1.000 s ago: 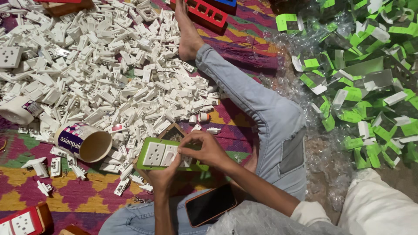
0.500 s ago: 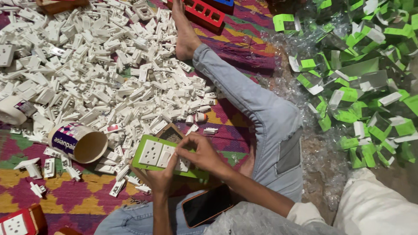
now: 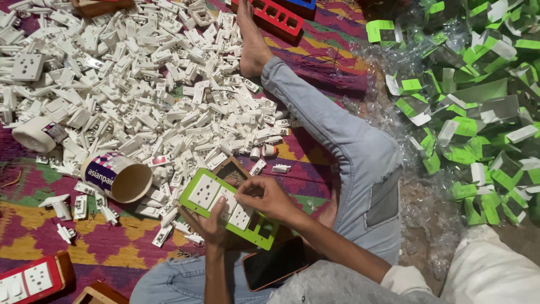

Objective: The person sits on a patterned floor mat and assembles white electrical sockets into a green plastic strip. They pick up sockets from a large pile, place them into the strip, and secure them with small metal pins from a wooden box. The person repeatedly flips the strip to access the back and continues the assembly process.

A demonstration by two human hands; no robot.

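The left hand grips a green switch-plate frame from below, its palm mostly hidden under the frame, with only the thumb and finger ends showing. The right hand rests on top of the frame, fingers pinched narrow on a white socket module; whether the module is fully seated cannot be made out. The frame lies tilted over the person's lap, near bottom centre.

At 6 o'clock from the frame a dark phone lies on the thigh, partly covered by the right forearm. At 9 o'clock a paper cup lies on its side. From 10 to 12 o'clock spreads a heap of white switch parts, its top edge cut off. At 2 o'clock a pile of green-and-clear packaging runs out of frame. At 8 o'clock a red switch plate is cut by the edge.
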